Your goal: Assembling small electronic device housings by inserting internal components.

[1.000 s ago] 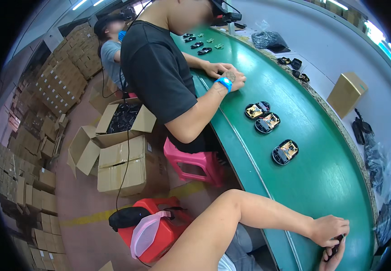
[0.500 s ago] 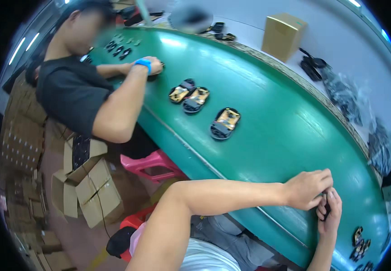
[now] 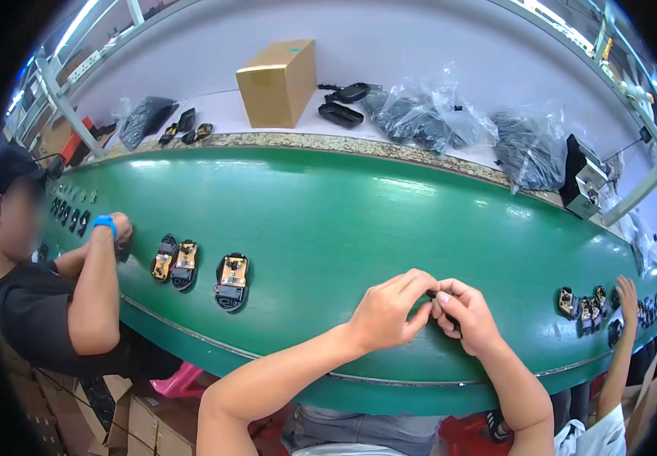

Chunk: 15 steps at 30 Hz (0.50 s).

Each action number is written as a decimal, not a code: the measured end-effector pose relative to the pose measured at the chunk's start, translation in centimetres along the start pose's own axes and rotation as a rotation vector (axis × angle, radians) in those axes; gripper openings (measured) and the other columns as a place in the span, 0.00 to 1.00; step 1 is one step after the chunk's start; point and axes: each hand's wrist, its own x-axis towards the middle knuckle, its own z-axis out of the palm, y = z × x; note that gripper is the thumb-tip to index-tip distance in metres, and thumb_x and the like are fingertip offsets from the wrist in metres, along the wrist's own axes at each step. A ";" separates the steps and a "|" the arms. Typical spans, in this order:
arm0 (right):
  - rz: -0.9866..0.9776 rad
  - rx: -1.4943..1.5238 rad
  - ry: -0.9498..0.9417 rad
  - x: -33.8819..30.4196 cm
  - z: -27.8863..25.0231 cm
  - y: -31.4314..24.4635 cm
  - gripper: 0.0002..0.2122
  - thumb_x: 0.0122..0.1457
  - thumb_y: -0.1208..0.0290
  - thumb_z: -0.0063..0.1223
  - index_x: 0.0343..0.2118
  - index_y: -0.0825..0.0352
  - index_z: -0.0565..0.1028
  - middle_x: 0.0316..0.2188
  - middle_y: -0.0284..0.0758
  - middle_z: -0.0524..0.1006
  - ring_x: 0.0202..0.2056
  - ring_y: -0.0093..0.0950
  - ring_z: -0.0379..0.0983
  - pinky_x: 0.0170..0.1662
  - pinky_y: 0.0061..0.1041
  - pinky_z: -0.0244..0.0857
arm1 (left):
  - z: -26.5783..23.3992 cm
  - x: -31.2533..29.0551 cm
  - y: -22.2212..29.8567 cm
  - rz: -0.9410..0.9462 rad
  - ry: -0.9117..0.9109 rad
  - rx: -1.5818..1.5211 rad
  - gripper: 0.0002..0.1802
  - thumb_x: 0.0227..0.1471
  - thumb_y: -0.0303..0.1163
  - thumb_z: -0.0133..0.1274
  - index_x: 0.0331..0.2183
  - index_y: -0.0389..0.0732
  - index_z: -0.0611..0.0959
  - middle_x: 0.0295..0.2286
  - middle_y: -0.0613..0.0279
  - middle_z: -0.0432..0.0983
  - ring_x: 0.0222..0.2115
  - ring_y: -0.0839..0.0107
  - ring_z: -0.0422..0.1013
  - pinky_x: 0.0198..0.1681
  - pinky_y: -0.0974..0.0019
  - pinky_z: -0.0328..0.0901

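Left hand [image 3: 385,310] and right hand [image 3: 467,315] pinch small dark part [image 3: 441,298] together over green belt [image 3: 389,220]. Three open units [image 3: 231,281] wait left; work mid-way, likely.

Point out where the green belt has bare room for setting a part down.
Bare belt lies between the open mouse bases and both hands, left, right, up to the far edge. Crowded: right end parts.

We hold a small black part [image 3: 440,298] pinched between the fingertips of both hands, just above the green table [image 3: 389,220] near its front edge. Our fingers cover most of it, so its shape stays unclear.
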 end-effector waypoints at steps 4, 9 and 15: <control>-0.199 -0.306 0.056 -0.4 -0.1 1.2 0.09 0.62 0.73 0.56 0.42 0.70 0.74 0.27 0.26 0.72 0.23 0.12 0.63 0.24 0.15 0.56 | 0.6 0.0 0.2 0.059 -0.007 0.029 0.16 0.44 0.22 0.58 0.39 0.40 0.79 0.38 0.57 0.75 0.33 0.57 0.76 0.33 0.60 0.72; -0.231 -0.403 0.074 0.6 0.9 1.4 0.08 0.59 0.72 0.59 0.38 0.70 0.76 0.26 0.25 0.73 0.26 0.13 0.64 0.30 0.16 0.60 | -0.3 -1.0 -0.2 0.006 -0.015 0.051 0.16 0.44 0.22 0.58 0.39 0.40 0.78 0.39 0.56 0.74 0.35 0.55 0.76 0.35 0.58 0.72; -0.185 -0.290 0.084 0.2 0.4 0.9 0.09 0.60 0.71 0.58 0.40 0.69 0.74 0.20 0.23 0.69 0.18 0.11 0.61 0.19 0.13 0.51 | 0.6 -0.7 -0.5 0.067 -0.010 0.016 0.17 0.45 0.24 0.56 0.41 0.39 0.77 0.38 0.56 0.72 0.35 0.54 0.75 0.34 0.57 0.72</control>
